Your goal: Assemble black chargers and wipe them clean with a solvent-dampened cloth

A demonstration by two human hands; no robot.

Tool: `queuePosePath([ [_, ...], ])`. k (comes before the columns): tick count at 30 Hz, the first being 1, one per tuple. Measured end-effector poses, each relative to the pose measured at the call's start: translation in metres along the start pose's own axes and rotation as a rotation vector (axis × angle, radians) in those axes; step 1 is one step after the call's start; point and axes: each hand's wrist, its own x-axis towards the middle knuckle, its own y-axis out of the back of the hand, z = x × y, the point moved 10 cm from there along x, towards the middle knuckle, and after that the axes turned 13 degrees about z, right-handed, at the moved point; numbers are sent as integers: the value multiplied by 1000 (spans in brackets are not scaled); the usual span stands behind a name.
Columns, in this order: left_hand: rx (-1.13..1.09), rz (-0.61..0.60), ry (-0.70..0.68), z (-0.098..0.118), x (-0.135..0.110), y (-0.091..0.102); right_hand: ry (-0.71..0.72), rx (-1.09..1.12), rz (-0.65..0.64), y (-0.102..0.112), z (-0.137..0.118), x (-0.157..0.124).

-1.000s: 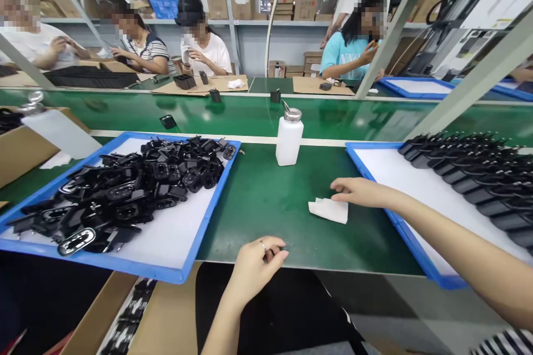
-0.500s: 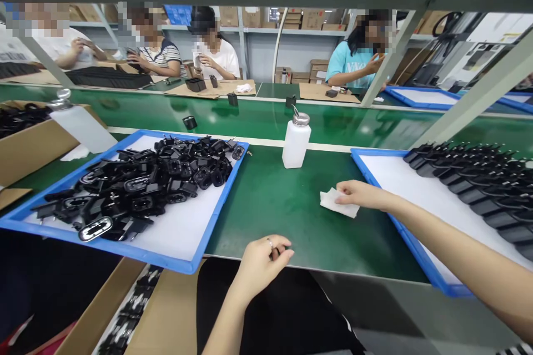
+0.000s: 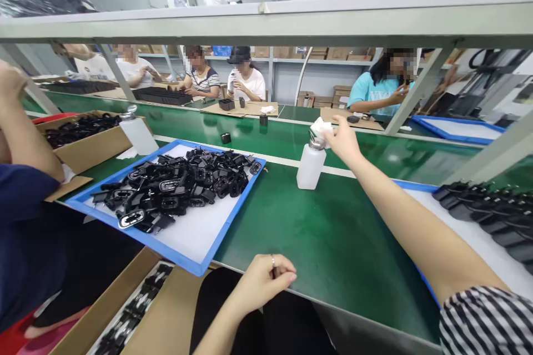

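My right hand pinches a folded white wipe at the metal top of a white dispenser bottle. The wipe appears to touch the bottle's top. The bottle stands upright on the green work surface. At the front edge of the bench rests my left hand, its fingers curled in and the thumb close against them, with nothing visible inside. Left of the bottle, a blue-rimmed tray holds a heap of black plug adapters.
At right, another blue-rimmed tray holds rows of black adapters. A second bottle and a cardboard box stand at left. A co-worker's arm reaches in there. A shelf beam crosses above; several people sit opposite.
My right hand has lifted the wipe from above the bench and carried it forward and left to the bottle's top. My left hand stays near the edge, slightly more closed. The view has tilted up.
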Motion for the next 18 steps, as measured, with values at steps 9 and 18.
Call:
queuePosePath([
  [9,213,172,74,40,82,118,134,83,6,-5,-9,-21],
  [18,934,643,208,22,227,216,301,204,-29,-12,-7,-28],
])
